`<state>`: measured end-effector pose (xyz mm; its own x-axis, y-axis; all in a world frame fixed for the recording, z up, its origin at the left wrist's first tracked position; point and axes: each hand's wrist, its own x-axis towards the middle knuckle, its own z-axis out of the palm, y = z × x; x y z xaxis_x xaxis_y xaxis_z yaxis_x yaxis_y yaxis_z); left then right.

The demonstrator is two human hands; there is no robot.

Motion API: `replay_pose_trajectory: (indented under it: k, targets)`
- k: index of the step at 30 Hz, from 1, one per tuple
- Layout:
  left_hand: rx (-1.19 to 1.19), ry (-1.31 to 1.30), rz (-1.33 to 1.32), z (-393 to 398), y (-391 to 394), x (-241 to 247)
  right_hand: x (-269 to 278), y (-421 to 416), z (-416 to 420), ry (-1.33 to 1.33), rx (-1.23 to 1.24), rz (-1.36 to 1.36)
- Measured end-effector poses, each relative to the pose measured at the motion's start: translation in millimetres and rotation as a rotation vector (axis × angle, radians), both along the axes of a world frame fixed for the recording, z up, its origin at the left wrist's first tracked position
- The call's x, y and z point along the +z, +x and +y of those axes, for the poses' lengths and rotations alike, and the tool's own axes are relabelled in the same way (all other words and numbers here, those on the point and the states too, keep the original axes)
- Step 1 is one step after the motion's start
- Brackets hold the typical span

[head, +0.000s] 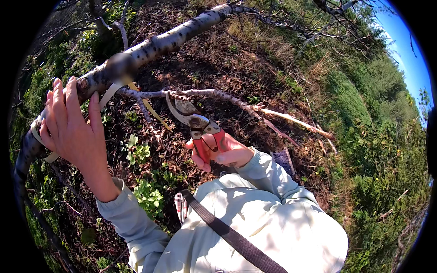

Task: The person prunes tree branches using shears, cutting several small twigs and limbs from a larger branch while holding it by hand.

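Note:
My left hand (73, 133) grips a pale-barked tree limb (160, 44) with dark spots, its fingers laid over the bark. In my right hand (237, 153) is a pair of bypass pruning shears (198, 121) with worn red handles. Their curved jaws are parted and point up at a thin side branch (205, 92), overlapping it in view; whether they touch it I cannot tell. Pale flat ties (111, 94) hang from the limb beside my left thumb, and another tie (36, 131) wraps it farther left. A blurred round patch hides part of the limb.
The thin branch forks into bare twigs (293, 119) at the right. Dry leaf litter (245, 68) and leafy weeds (148, 194) cover the ground below. Bare branches (327, 20) spread across the top right. A dark strap (235, 235) crosses my light jacket (283, 232).

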<state>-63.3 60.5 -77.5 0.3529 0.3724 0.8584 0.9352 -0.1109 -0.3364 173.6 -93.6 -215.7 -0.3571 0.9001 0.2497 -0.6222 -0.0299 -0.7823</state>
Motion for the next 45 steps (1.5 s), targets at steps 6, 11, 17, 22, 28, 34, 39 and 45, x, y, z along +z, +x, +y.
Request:
replay_pose_trajectory:
  k: [6,11,17,22,28,34,39,45]
  targets:
    - [-0.045,-0.003,-0.013,3,-1,-1,5,-3,-12,-0.135,-0.181,-0.062]
    - [-0.071,-0.002,-0.036,-1,2,-2,-9,16,-38,-0.098,-0.051,-0.168]
    - [-0.058,0.002,-0.040,-4,1,-1,-3,76,-101,-0.093,-0.213,-0.386]
    - [-0.051,0.022,-0.031,-5,1,2,37,96,-127,-0.120,-0.318,-0.491]
    - [-0.065,0.031,-0.022,-7,1,6,52,100,-114,-0.066,-0.259,-0.514]
    - [-0.063,0.024,-0.028,-7,1,4,57,104,-102,-0.042,-0.201,-0.494]
    - [-0.054,0.021,-0.020,-7,1,3,67,111,-97,0.008,-0.136,-0.569]
    - [-0.082,0.029,-0.025,-6,2,0,86,128,-91,0.123,-0.175,-0.830]
